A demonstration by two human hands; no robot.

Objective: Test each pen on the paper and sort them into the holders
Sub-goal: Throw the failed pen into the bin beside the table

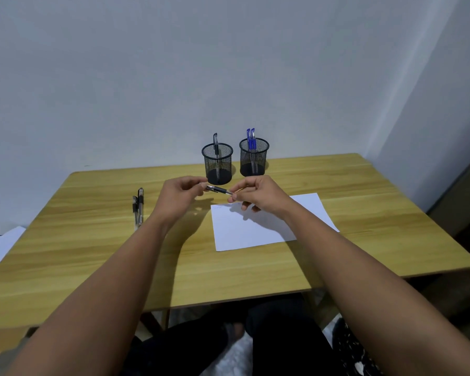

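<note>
Together, left hand (180,191) and right hand (258,193) pinching black pen (219,190), grip tight

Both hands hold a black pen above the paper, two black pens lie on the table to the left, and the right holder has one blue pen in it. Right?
Not quite: the head view shows two blue pens in the right holder, not one. The rest stands.

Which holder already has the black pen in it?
At the far edge of the wooden table, against the wall, stand two black mesh holders. It is the left holder, holding one black pen; the right holder holds two blue pens.
</note>
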